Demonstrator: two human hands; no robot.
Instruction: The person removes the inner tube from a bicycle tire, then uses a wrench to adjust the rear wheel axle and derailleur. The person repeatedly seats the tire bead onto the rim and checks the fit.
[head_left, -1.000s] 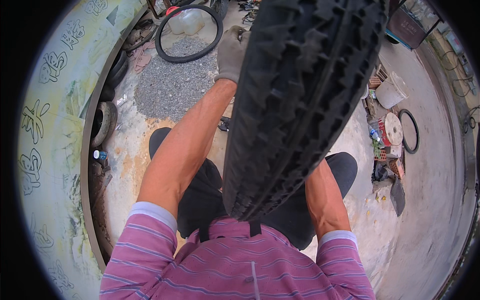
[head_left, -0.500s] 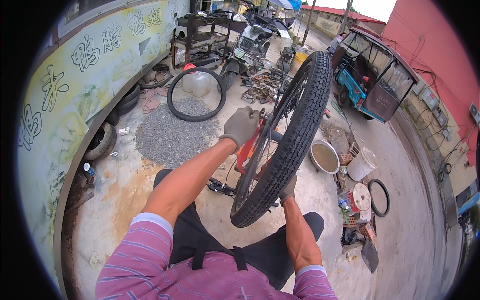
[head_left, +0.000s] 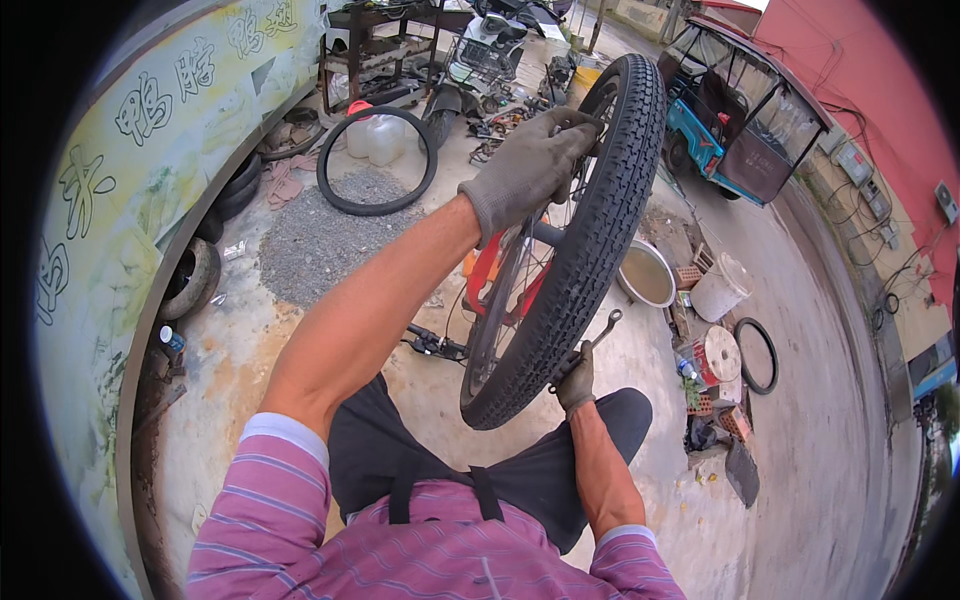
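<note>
A bicycle wheel [head_left: 615,215] with a knobbly black tyre stands upright and tilted in front of me, fitted to a red bicycle frame [head_left: 483,268]. My left hand [head_left: 530,170], in a grey glove, is at the wheel's upper left side, with its bent fingers closed at the rim. My right hand [head_left: 577,382], also gloved, is low on the wheel's right side, closed round a wrench [head_left: 606,328] whose ring end points up. A handlebar end [head_left: 436,343] shows left of the wheel's lower part, near the ground.
A loose tyre [head_left: 326,180] leans by white plastic jugs [head_left: 385,140] beside grey gravel [head_left: 310,250]. To the right are a basin of murky water [head_left: 648,275], buckets [head_left: 718,288], bricks and another tyre [head_left: 757,355]. A motor scooter [head_left: 485,60] and a blue three-wheeler [head_left: 725,125] stand farther back.
My left hand has moved up and right from near the wheel's hub area to the upper rim. My right hand has come out from behind the tyre, showing the wrench.
</note>
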